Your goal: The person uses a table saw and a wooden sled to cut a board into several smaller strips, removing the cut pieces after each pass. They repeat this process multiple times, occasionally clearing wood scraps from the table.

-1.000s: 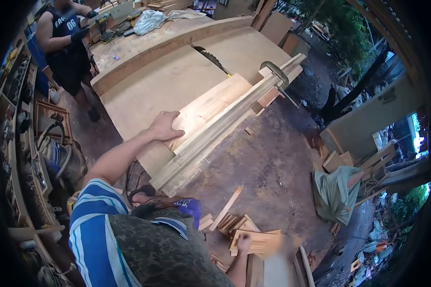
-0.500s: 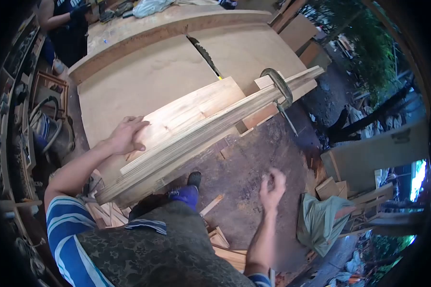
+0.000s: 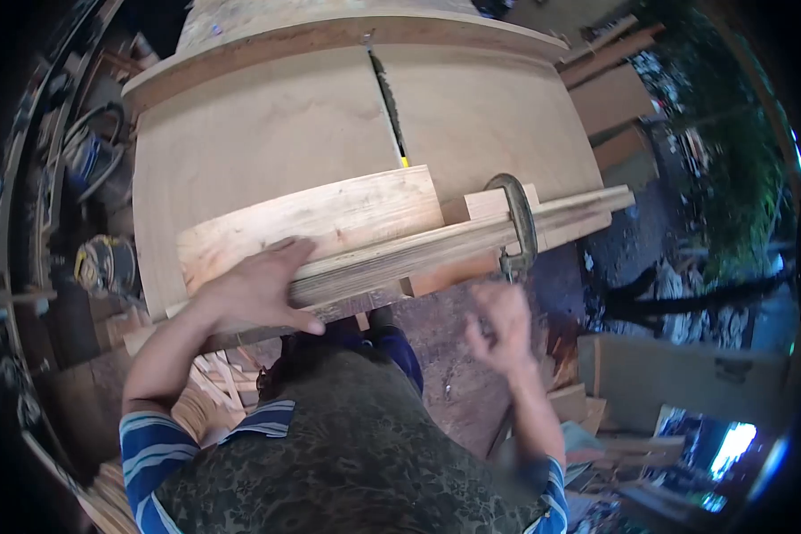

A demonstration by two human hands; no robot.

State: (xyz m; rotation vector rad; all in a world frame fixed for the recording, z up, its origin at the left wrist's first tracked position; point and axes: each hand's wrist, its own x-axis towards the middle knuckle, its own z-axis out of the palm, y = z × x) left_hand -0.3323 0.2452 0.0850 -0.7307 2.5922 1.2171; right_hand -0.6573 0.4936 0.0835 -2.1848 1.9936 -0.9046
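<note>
My left hand (image 3: 260, 283) lies with spread fingers across the long wooden strip (image 3: 378, 258) along the table's near edge. Its fingertips reach the pale board (image 3: 329, 214), and its thumb extends over the near side. The board rests flat against the strip. A metal C-clamp (image 3: 521, 222) grips the strip, with a small wood block (image 3: 489, 203) beside it. Just below the clamp's screw is my right hand (image 3: 502, 327), slightly blurred, its fingers loosely bent and apart with nothing visible in them. A toothed saw blade (image 3: 387, 102) stands in the tabletop slot beyond the board.
The plywood tabletop (image 3: 267, 125) has a raised wooden rail (image 3: 329, 44) along its far side. Wood offcuts (image 3: 218, 378) lie on the floor at left, near a vacuum-like canister (image 3: 107, 265). A large panel (image 3: 685, 378) leans at right.
My left hand has shifted rightward along the strip, its thumb now over the near side. My right hand has risen toward the clamp. The camera view has tilted and moved closer to the table.
</note>
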